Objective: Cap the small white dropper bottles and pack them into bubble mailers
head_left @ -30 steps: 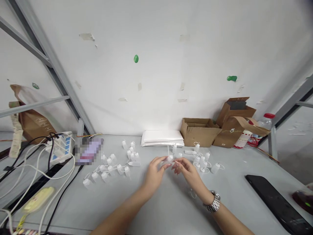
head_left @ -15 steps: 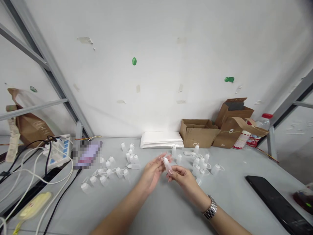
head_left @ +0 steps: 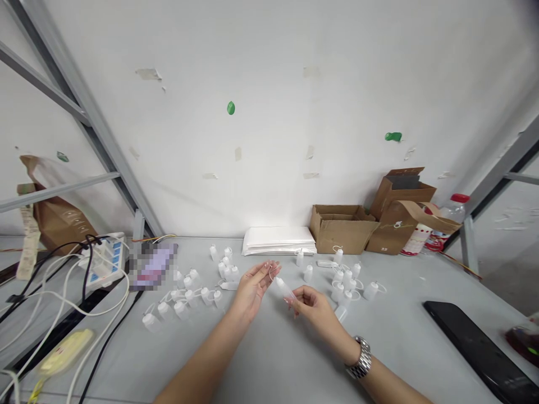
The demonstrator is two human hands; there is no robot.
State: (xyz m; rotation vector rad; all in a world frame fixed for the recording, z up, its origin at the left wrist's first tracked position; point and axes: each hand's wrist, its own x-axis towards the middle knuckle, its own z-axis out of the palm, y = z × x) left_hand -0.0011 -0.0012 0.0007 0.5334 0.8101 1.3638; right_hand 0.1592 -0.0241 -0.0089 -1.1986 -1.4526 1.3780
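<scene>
Small translucent white plastic bottle (head_left: 284,289) hangs tilted above the middle of the grey desk (head_left: 269,359), and our right hand (head_left: 314,306) pinches its lower end with the fingertips. Our left hand (head_left: 252,283) is open with loose fingers just beside its tip. We judge that we are fitting its top part, so the next move calls for a fine, steady pinch. The cap and its thin loop are too small to make out.

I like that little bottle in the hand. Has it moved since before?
Yes. The bottle in the right hand came toward the person, away from the paper stack.
</scene>
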